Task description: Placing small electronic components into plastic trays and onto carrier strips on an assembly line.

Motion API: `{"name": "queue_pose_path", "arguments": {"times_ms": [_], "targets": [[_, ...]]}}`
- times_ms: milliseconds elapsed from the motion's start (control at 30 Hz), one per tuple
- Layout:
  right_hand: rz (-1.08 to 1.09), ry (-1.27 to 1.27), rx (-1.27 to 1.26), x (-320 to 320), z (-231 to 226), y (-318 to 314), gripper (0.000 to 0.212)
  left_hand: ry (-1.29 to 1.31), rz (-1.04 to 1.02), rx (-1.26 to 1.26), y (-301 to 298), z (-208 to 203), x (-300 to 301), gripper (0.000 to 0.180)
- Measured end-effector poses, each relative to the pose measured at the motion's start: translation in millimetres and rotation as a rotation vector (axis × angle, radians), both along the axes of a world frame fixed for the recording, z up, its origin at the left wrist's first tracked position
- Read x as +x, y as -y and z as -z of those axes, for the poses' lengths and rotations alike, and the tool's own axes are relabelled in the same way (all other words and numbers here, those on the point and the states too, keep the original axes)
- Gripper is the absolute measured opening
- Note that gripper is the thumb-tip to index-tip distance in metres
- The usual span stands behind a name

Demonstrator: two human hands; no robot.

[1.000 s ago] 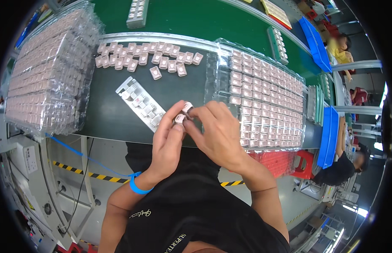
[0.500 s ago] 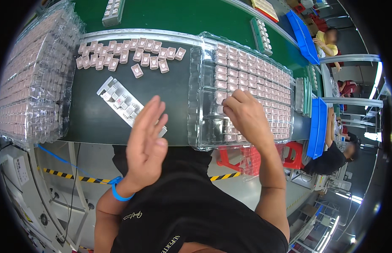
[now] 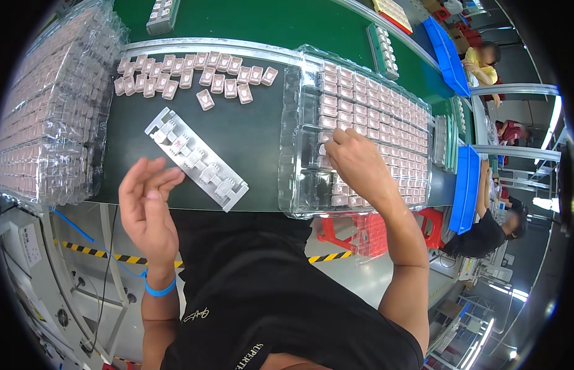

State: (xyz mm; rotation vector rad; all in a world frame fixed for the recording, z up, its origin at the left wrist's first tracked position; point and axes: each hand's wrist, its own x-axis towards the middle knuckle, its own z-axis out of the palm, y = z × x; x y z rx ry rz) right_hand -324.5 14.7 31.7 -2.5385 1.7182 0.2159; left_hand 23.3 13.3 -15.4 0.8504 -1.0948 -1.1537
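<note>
My right hand (image 3: 359,165) is over the left columns of a clear plastic tray (image 3: 289,163) filled with rows of small pink box-shaped parts (image 3: 376,117). Its fingers are pinched at a pocket, closed on a small pink part (image 3: 322,150) that the fingertips partly cover. Held in the air beside the lower left end of a silver metal fixture (image 3: 197,161), my left hand (image 3: 150,213) is open and empty, its fingers loosely curved. The fixture lies slanted on the dark mat and carries a row of small white pieces.
Several loose pink parts (image 3: 186,78) lie at the back of the mat (image 3: 256,132). A tall stack of filled clear trays (image 3: 52,111) stands at left. Behind a metal rail runs a green belt (image 3: 237,21) with more fixtures (image 3: 163,15). Blue bins (image 3: 464,188) and co-workers are at right.
My left hand has moved left and down, away from the fixture, uncovering it. My right hand stays at nearly the same place on the tray, its fingers still pinched.
</note>
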Motion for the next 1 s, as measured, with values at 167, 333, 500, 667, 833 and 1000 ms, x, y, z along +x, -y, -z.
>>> {"name": "queue_pose_path", "arguments": {"times_ms": [167,333,500,667,833,1000], "targets": [[-0.024,-0.023,-0.053,3.7,5.0,8.9,0.005,-0.009,-0.076,0.011,3.8,6.3,17.5,0.039],[0.123,0.199,-0.062,23.1,-25.5,15.5,0.006,0.24,-0.248,0.134,17.5,15.1,22.4,0.027],[0.036,0.751,0.055,99.0,-15.6,43.1,0.01,0.584,-0.194,0.014,31.5,24.3,12.7,0.028],[0.062,0.938,0.206,162.8,21.8,92.9,0.031,0.887,-0.289,-0.239,51.6,38.6,8.9,0.028],[0.064,1.013,0.158,180.2,23.4,100.2,0.032,0.854,-0.372,-0.215,54.8,43.4,10.6,0.019],[-0.031,1.013,0.048,161.3,10.8,70.7,0.026,0.762,-0.374,-0.208,41.0,23.9,16.2,0.02]]}}
